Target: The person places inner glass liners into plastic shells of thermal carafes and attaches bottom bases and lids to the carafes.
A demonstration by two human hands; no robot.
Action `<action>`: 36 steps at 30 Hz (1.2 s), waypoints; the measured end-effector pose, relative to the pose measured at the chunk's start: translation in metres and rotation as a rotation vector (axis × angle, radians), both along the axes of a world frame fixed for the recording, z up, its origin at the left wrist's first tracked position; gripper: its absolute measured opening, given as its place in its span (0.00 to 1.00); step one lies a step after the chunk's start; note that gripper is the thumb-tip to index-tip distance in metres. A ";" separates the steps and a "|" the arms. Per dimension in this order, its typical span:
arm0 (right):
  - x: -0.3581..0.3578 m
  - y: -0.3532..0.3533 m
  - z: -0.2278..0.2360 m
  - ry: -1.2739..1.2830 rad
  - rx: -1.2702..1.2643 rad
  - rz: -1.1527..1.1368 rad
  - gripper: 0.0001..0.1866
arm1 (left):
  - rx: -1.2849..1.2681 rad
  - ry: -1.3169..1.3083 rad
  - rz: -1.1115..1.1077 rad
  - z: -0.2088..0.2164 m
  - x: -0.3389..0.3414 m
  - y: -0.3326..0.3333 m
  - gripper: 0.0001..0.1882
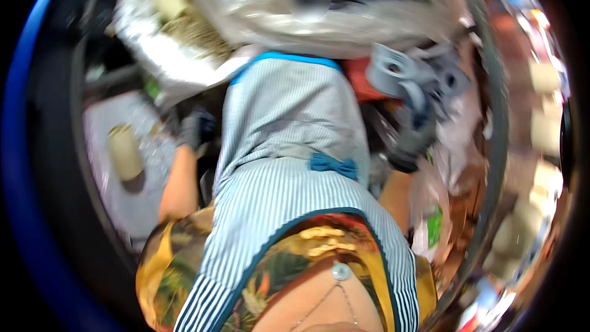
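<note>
Green patch (434, 227) on the pinkish plastic (458, 163) at right: any lettering too blurred to read. The pale grey part (388, 74), rounded with a dark hole, is at far right beside similar grey pieces (453, 79). The right gloved hand (415, 141) is just nearer; whether its fingers grip cannot be determined (motion blur). The left gloved hand (192, 132), left of the striped apron (295, 123): finger state likewise undeterminable.

One gloved left hand (194, 130), centre left; one gloved right hand (413, 144), centre right; one beige roll (125, 152), left; at least two grey pieces (387, 71), upper right, blurred; one striped apron (289, 120), one blue bow (332, 165), centre; one round pendant (340, 272), lower centre.
</note>
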State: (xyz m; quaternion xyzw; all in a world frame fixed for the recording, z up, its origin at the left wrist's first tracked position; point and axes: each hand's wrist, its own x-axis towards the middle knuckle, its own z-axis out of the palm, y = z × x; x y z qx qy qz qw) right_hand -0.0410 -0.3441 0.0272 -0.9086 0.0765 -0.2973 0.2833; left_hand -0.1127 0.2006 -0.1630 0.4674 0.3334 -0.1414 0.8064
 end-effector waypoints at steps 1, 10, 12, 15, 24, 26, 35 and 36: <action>0.008 -0.003 -0.003 0.013 0.027 -0.036 0.26 | 0.674 0.197 -0.422 -0.054 -0.032 0.014 0.23; 0.059 -0.034 -0.054 0.033 0.293 0.022 0.18 | 1.293 0.565 -1.082 -0.011 -0.116 -0.042 0.25; 0.069 -0.024 -0.054 0.015 0.665 0.213 0.15 | 1.318 0.349 -1.276 0.011 -0.151 -0.041 0.36; 0.071 -0.032 -0.069 -0.055 0.720 0.257 0.16 | 0.414 0.478 -0.838 0.084 -0.151 -0.002 0.47; 0.107 -0.055 -0.139 0.119 0.777 0.060 0.18 | 0.306 -0.065 1.061 -0.067 -0.181 0.112 0.26; 0.102 -0.051 -0.121 0.184 0.588 0.005 0.21 | 0.452 -0.036 1.046 -0.062 -0.164 0.121 0.23; 0.084 -0.052 -0.127 0.121 0.136 0.034 0.28 | -0.092 -0.487 0.550 0.147 -0.087 0.043 0.20; 0.084 -0.061 -0.136 0.106 0.073 0.016 0.29 | -0.149 -0.514 0.438 0.157 -0.063 0.022 0.20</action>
